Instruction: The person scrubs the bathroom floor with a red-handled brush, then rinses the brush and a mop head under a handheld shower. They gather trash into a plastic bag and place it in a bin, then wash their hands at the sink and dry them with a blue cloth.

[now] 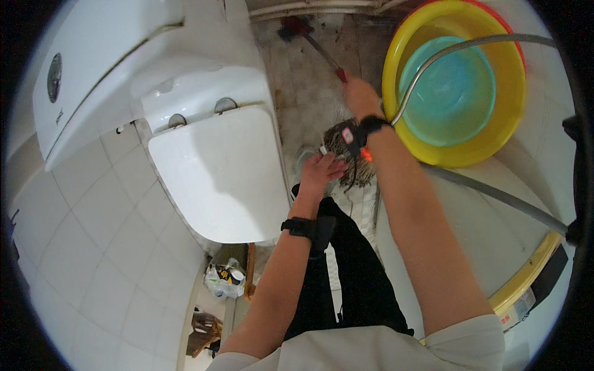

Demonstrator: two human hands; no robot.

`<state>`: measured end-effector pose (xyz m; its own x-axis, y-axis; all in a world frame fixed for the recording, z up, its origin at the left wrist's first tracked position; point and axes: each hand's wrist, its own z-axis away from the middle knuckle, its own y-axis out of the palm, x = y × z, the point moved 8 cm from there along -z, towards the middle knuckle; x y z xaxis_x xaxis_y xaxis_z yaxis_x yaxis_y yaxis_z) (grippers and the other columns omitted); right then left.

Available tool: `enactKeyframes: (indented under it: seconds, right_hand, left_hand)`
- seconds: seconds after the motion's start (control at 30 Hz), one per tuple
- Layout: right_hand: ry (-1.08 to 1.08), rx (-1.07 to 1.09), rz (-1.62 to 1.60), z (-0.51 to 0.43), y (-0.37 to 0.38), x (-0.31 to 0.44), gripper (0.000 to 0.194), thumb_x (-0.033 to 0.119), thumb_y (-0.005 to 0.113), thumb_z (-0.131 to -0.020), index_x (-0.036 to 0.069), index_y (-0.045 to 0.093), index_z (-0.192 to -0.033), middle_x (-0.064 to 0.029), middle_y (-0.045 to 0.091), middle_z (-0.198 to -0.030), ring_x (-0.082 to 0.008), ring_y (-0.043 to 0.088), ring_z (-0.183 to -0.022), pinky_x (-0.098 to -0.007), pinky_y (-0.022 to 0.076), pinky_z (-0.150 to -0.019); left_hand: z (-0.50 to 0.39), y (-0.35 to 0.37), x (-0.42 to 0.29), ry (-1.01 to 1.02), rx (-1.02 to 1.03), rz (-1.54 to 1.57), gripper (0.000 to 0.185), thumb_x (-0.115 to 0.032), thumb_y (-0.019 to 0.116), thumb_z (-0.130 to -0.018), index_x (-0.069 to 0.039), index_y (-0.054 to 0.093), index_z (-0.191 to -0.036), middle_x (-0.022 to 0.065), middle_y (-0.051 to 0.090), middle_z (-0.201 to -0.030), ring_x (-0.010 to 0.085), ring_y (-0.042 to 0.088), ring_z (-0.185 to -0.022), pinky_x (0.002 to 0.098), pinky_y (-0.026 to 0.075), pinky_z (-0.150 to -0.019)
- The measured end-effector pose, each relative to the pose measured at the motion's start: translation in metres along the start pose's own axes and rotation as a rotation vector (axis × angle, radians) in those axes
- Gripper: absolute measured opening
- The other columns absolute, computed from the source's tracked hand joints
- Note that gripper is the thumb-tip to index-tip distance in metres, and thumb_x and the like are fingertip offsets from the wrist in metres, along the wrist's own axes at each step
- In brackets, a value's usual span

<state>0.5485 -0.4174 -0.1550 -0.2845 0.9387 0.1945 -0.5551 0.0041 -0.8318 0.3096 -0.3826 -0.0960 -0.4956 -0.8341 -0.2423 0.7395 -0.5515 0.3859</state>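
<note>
My right hand point(362, 98) grips the red end of a long-handled brush point(325, 52), whose dark red head rests on the dirty tiled floor by the back wall, beside the toilet. My left hand point(320, 170) is held out with its fingers apart and nothing visibly in it, just right of the closed white toilet lid point(222, 176). A grey-brown string mop head point(364, 175) lies below and between both hands. Black bands circle both wrists, and a small device hangs near the right one.
A yellow basin point(510, 102) with a turquoise basin point(445, 92) inside stands at the right, a metal shower hose point(420, 72) across it. A grey pole point(492, 191) slants below. Pipes point(315, 7) run along the back wall. A plastic bag point(225, 280) with rubbish sits lower left.
</note>
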Motion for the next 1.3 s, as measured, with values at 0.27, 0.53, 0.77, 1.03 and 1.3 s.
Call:
enactKeyframes:
  seconds: [0.27,0.53,0.77,1.03,1.3]
  right_hand:
    - [-0.238,0.005,-0.025,-0.007,-0.023,0.06,0.037,0.014,0.052,-0.088,0.007,0.055,-0.124,-0.0239,0.065,-0.096,-0.0388,0.064,-0.085,-0.0471,0.0513,-0.075]
    - [-0.001,-0.026,-0.132,0.046,-0.013,-0.013,0.035,0.015,0.046,-0.092,0.005,0.052,-0.125,-0.0249,0.065,-0.093,-0.042,0.063,-0.083,-0.0482,0.0511,-0.073]
    - [0.006,-0.031,-0.229,0.026,-0.006,0.006,0.043,0.014,0.048,-0.091,0.006,0.046,-0.133,-0.0276,0.063,-0.095,-0.0431,0.062,-0.085,-0.0488,0.0507,-0.073]
    - [0.158,-0.118,-0.418,0.071,-0.001,-0.028,0.04,0.014,0.047,-0.092,0.005,0.049,-0.132,-0.0271,0.063,-0.1,-0.0423,0.061,-0.091,-0.0454,0.0487,-0.079]
    - [0.157,-0.021,-0.451,0.022,0.015,-0.005,0.033,0.014,0.043,-0.091,0.001,0.05,-0.121,-0.0288,0.063,-0.096,-0.0464,0.059,-0.092,-0.0492,0.0488,-0.078]
  left_hand:
    - [-0.003,-0.004,-0.006,0.047,-0.026,0.044,0.025,-0.025,0.057,-0.093,-0.001,0.052,-0.092,0.0133,0.065,-0.088,0.0251,0.067,-0.086,0.0344,0.053,-0.073]
    - [0.004,-0.009,-0.004,0.007,-0.067,-0.005,0.023,-0.022,0.056,-0.094,0.0,0.053,-0.091,0.0131,0.065,-0.087,0.0256,0.067,-0.085,0.0345,0.054,-0.072]
    - [-0.003,-0.005,0.006,0.019,-0.029,-0.006,0.02,-0.019,0.054,-0.095,0.0,0.053,-0.096,0.0143,0.065,-0.088,0.0249,0.067,-0.083,0.035,0.055,-0.072]
    - [0.005,-0.006,0.007,-0.011,-0.048,-0.094,0.021,-0.02,0.053,-0.094,0.0,0.054,-0.097,0.0134,0.066,-0.09,0.0234,0.066,-0.085,0.0347,0.055,-0.074]
    - [0.001,-0.013,0.012,0.036,-0.022,-0.091,0.02,-0.02,0.056,-0.093,0.0,0.054,-0.092,0.0137,0.065,-0.088,0.0234,0.066,-0.085,0.0346,0.054,-0.072]
